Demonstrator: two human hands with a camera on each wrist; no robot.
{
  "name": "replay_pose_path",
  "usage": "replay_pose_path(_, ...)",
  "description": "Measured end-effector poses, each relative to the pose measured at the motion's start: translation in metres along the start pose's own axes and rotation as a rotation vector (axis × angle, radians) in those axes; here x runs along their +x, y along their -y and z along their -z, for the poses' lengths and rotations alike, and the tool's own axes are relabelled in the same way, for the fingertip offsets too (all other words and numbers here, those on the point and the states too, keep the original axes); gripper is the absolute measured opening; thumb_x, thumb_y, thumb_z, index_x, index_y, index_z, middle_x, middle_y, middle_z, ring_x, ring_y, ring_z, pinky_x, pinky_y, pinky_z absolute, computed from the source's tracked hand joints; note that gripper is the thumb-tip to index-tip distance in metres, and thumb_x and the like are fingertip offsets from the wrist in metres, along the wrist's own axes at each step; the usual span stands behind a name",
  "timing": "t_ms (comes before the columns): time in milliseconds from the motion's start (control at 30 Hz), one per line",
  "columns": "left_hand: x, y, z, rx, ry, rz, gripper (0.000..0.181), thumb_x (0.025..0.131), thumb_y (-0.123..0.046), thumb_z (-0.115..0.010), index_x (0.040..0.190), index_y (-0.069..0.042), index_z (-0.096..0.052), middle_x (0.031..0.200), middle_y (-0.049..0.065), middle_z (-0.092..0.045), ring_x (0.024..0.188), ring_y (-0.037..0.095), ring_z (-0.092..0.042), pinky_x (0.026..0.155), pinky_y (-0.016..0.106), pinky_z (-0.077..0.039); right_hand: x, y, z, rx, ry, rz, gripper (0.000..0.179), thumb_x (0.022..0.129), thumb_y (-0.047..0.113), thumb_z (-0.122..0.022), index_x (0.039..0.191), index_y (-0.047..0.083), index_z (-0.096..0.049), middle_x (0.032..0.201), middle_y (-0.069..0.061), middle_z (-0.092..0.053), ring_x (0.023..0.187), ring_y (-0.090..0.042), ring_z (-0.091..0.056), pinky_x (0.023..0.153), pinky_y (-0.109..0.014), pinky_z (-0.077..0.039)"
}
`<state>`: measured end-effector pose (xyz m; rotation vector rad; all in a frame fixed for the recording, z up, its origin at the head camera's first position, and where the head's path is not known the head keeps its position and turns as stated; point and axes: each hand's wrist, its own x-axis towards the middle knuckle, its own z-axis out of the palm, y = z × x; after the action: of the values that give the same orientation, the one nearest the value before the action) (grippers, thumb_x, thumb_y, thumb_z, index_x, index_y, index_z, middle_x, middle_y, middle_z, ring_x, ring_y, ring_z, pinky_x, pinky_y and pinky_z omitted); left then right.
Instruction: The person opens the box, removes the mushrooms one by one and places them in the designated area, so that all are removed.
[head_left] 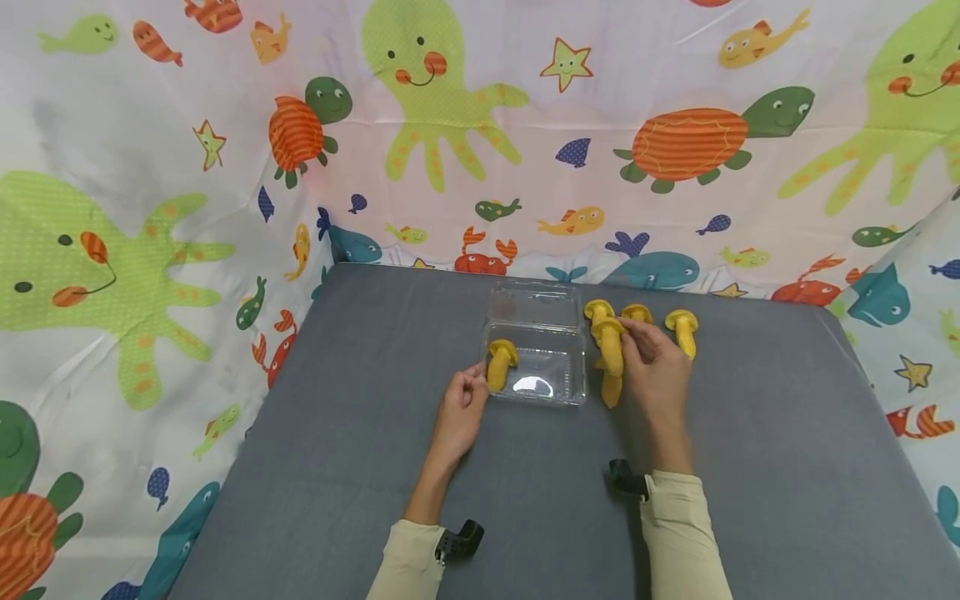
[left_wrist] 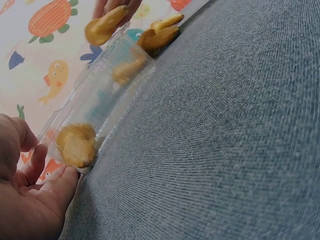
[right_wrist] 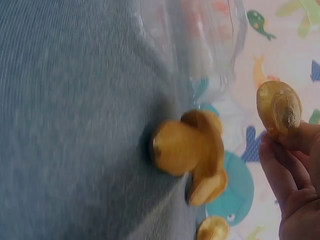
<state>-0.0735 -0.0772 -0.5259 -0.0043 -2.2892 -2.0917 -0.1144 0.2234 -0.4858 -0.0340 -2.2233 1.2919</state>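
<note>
A clear plastic box (head_left: 584, 367) lies on the grey table with its lid (head_left: 534, 302) folded back. Inside, at its left end, is one yellow mushroom (head_left: 498, 367). My left hand (head_left: 461, 408) pinches the box's near left corner, thumb and fingers at the rim in the left wrist view. To the right of the box, my right hand (head_left: 660, 371) holds a yellow mushroom (head_left: 611, 350) between thumb and fingertips. The right wrist view shows this mushroom (right_wrist: 277, 107) raised above the table. Several more mushrooms (right_wrist: 175, 147) lie close by, some partly hidden by the held one.
One loose mushroom (head_left: 682, 331) lies beyond the right hand, farthest right. Another mushroom (head_left: 637, 313) sits behind the fingers. The grey tabletop (head_left: 337, 400) ends at a patterned curtain (head_left: 480, 167) behind the box and along both sides.
</note>
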Motion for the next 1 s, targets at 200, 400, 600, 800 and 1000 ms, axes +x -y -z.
replay_pose_path(200,0.000,0.000,0.000,0.002,0.003,0.009,0.019,0.110,-0.015,-0.056,0.097,-0.001,-0.054,0.150,0.017,-0.060,0.144,0.029,-0.053,0.113,0.050,-0.044,-0.001,-0.009,0.014,-0.061,-0.030,-0.039,0.025,0.098,0.001,-0.073,0.122,0.007,-0.077,0.121,-0.013,-0.077,0.112,-0.029,-0.074,0.082,-0.007,-0.050)
replay_pose_path(400,0.001,0.001,0.000,0.008,0.001,0.014,0.019,0.110,-0.016,-0.057,0.097,-0.003,-0.055,0.150,0.016,-0.061,0.143,0.028,-0.053,0.113,0.049,-0.044,0.001,-0.011,0.023,-0.086,-0.058,-0.042,0.024,0.098,-0.001,-0.072,0.121,0.005,-0.077,0.119,-0.016,-0.077,0.111,-0.032,-0.074,0.081,-0.006,-0.049)
replay_pose_path(600,0.001,0.003,0.001,0.017,0.002,0.005,0.021,0.110,-0.019,-0.058,0.097,-0.003,-0.056,0.149,0.014,-0.061,0.142,0.028,-0.054,0.111,0.050,-0.045,0.001,-0.014,0.032,-0.088,-0.084,-0.068,0.025,0.098,-0.003,-0.070,0.120,0.005,-0.078,0.118,-0.017,-0.077,0.112,-0.033,-0.074,0.081,-0.005,-0.049)
replay_pose_path(800,-0.004,-0.015,-0.001,0.009,-0.023,0.018,0.019,0.110,-0.011,-0.057,0.097,0.002,-0.055,0.148,0.022,-0.060,0.142,0.035,-0.054,0.111,0.056,-0.043,0.000,-0.018,0.042,-0.171,-0.081,-0.149,0.024,0.100,0.001,-0.069,0.123,0.004,-0.076,0.121,-0.017,-0.076,0.114,-0.029,-0.074,0.083,-0.007,-0.050)
replay_pose_path(1000,-0.011,-0.032,-0.003,0.006,-0.042,0.017,0.017,0.109,-0.005,-0.056,0.096,0.005,-0.053,0.147,0.028,-0.059,0.142,0.038,-0.053,0.113,0.058,-0.042,-0.005,-0.020,0.046,-0.238,-0.048,-0.227,0.025,0.102,0.007,-0.069,0.126,0.006,-0.076,0.124,-0.015,-0.075,0.113,-0.027,-0.074,0.083,-0.014,-0.055)
